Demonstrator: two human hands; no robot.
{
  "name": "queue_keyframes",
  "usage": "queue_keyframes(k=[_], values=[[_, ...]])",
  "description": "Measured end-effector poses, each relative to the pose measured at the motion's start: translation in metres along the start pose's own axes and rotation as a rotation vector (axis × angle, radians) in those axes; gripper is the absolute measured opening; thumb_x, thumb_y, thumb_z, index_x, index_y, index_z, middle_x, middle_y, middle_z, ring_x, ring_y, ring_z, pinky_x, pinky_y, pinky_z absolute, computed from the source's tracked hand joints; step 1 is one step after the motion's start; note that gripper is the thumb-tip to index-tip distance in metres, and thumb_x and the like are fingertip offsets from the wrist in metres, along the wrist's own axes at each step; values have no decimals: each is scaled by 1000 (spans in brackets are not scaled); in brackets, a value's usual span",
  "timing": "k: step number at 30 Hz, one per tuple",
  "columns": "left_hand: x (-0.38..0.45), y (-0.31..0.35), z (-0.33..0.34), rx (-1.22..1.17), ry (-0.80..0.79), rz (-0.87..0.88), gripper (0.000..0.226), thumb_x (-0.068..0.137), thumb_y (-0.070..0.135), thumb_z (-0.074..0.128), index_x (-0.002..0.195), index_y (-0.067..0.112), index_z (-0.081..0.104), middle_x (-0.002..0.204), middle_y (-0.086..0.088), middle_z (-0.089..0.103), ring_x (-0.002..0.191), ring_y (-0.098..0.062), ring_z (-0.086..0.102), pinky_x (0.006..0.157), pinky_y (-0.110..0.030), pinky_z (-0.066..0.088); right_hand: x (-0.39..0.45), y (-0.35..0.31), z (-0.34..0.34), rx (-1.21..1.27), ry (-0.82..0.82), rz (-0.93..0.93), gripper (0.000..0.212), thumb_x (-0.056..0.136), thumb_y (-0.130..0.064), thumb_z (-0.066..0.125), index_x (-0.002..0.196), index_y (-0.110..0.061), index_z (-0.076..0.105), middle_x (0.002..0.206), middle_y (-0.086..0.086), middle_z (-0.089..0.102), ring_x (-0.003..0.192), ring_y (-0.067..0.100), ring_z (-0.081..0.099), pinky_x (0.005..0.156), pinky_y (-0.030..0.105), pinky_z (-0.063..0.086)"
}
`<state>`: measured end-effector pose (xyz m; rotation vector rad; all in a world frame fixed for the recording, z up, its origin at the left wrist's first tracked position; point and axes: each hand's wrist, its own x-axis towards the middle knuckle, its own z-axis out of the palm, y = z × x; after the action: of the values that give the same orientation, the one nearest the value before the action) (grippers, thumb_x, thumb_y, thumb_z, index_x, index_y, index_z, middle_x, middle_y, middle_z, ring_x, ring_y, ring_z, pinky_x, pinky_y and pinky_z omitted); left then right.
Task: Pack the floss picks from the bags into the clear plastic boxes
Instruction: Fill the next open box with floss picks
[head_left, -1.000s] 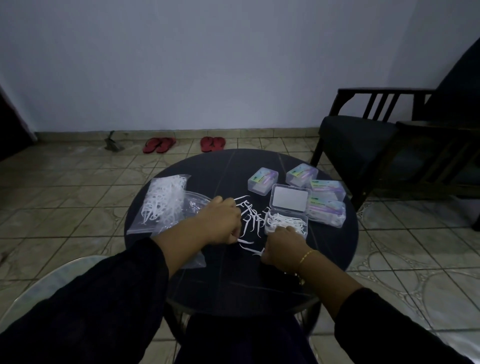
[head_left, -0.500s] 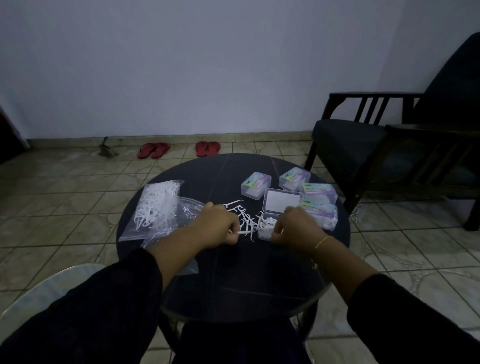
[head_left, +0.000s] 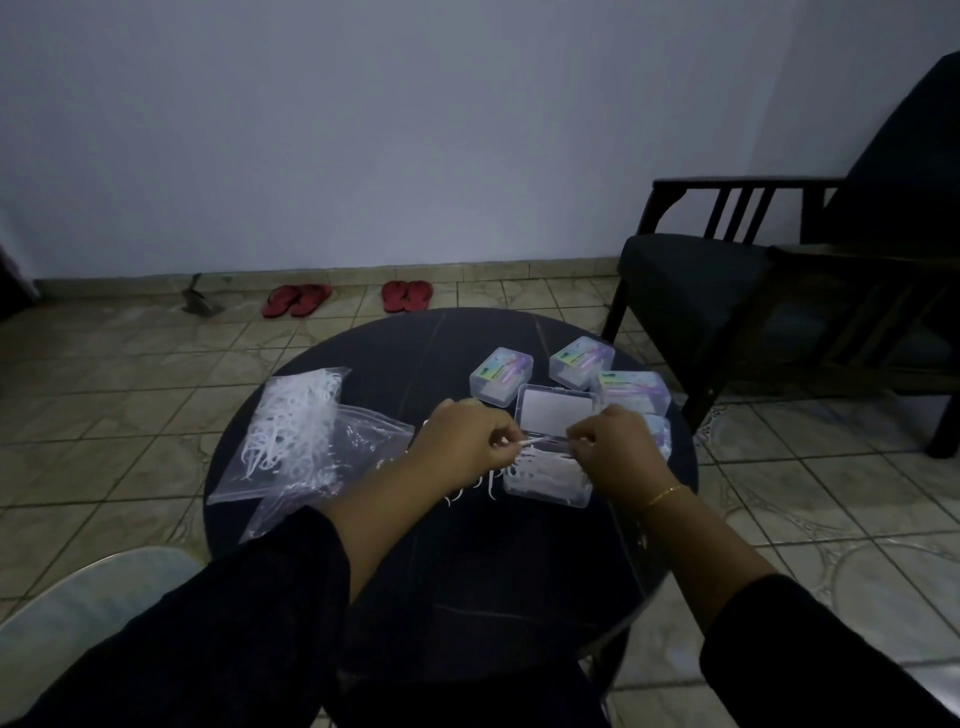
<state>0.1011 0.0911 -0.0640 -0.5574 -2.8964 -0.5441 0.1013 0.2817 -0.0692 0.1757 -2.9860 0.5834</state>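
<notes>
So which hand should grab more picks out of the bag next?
Probably the left hand. The bag of floss picks lies on its side of the table, while the right hand is over the open box, farther from the bag.

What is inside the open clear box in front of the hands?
The open box holds a loose pile of white floss picks. The right hand covers its right rear corner, so the contents there cannot be seen.

Round dark table; bags, open box, closed boxes, loose picks.
</notes>
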Motion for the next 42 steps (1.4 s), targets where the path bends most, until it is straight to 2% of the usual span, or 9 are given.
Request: queue_keyframes(k=[7,13,17,22,27,31,34,38,42], values=[[2,26,17,45,25,16,42,91,47,56,127,27,59,131,9,56,121,-16,43,96,-31,29,-19,13,9,137,199,74,27,94,-20,52,115,-14,68,113,9,61,107,25,54,93,39,47],[-32,43,36,-86,-8,-369,72,98,48,36,153,13,6,161,-3,6,147,-20,9,116,-39,9,-55,0,32,94,175,133,44,98,-32,45,140,-20,45,140,4,42,127,25,36,98,36,34],[-36,58,42,-266,-3,-546,75,98,36,39,151,5,-4,160,-9,6,147,-22,10,116,-43,9,-67,-11,42,161,180,253,52,98,-31,44,147,-19,31,151,5,29,131,29,32,100,39,32],[-36,66,45,-323,-1,-558,69,97,26,39,151,3,3,157,-11,21,144,-24,20,116,-42,15,-65,-12,43,150,90,292,50,101,-34,32,149,-22,24,157,-1,20,136,26,26,103,41,29],[-41,72,48,-225,-47,-433,67,99,25,35,152,10,-3,161,-3,3,147,-16,1,116,-38,6,-67,-13,40,117,34,231,42,100,-36,33,142,-33,35,157,-1,13,136,26,19,105,44,24],[-42,67,53,-185,-85,-349,67,98,23,33,152,15,-5,161,1,-3,147,-13,-7,117,-37,0,-67,-13,39,89,-25,208,42,100,-41,31,142,-40,32,158,0,9,138,27,16,107,45,21],[-44,60,53,-154,-58,-338,66,98,23,34,153,17,-1,161,2,-3,147,-13,-7,116,-38,0,-63,-10,34,110,63,230,44,99,-34,36,143,-34,33,155,1,18,137,25,20,106,43,23],[-42,46,47,-100,55,-378,53,99,26,37,150,26,23,157,5,19,144,-12,13,113,-39,11,-51,-1,24,16,173,219,42,99,-33,38,141,-28,39,146,1,36,130,24,30,101,40,27],[-33,35,41,-160,43,-403,39,98,30,45,137,30,48,140,7,46,131,-11,39,107,-36,20,-36,8,17,-95,109,195,36,99,-35,37,131,-26,51,131,2,53,122,24,44,97,38,34]])
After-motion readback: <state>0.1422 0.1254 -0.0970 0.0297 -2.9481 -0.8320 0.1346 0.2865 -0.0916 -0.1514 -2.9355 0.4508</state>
